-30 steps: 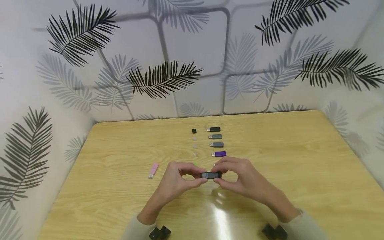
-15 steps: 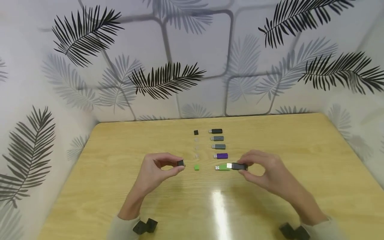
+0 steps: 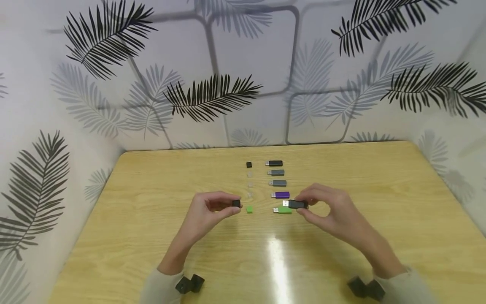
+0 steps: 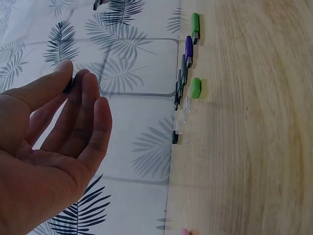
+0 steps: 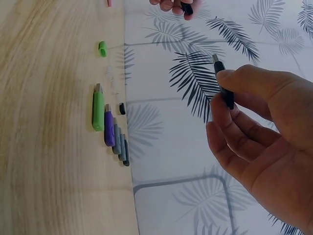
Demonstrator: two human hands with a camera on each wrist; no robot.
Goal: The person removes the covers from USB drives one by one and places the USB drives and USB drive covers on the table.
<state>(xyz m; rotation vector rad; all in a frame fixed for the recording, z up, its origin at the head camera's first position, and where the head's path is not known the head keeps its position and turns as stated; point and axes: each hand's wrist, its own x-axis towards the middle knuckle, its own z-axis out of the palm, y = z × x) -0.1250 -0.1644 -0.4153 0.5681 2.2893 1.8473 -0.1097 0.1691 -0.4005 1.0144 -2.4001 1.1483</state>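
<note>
Between thumb and fingertips my left hand (image 3: 212, 213) pinches a small black USB cap (image 3: 236, 203). My right hand (image 3: 330, 209) pinches a black USB stick (image 3: 297, 204) by its body, its bare metal plug pointing left toward the cap. Cap and stick are apart, both held above the table. Just beneath the held stick lies a green USB stick (image 3: 282, 210), partly overlapped by it. A green cap (image 3: 249, 209) lies near my left fingertips. In the right wrist view the stick's plug (image 5: 215, 58) sticks out past my thumb.
Behind the green stick lie a purple stick (image 3: 282, 195), two grey sticks (image 3: 279, 183) and a black stick (image 3: 274, 163). To their left runs a column of clear caps (image 3: 249, 185) and a black cap (image 3: 249, 164). A pink item (image 4: 185, 231) shows at the left wrist view's edge.
A second ago both hands held the black stick together, cap on. The cap came off as the hands moved apart. Since half a second ago, both have shifted slightly inward.
</note>
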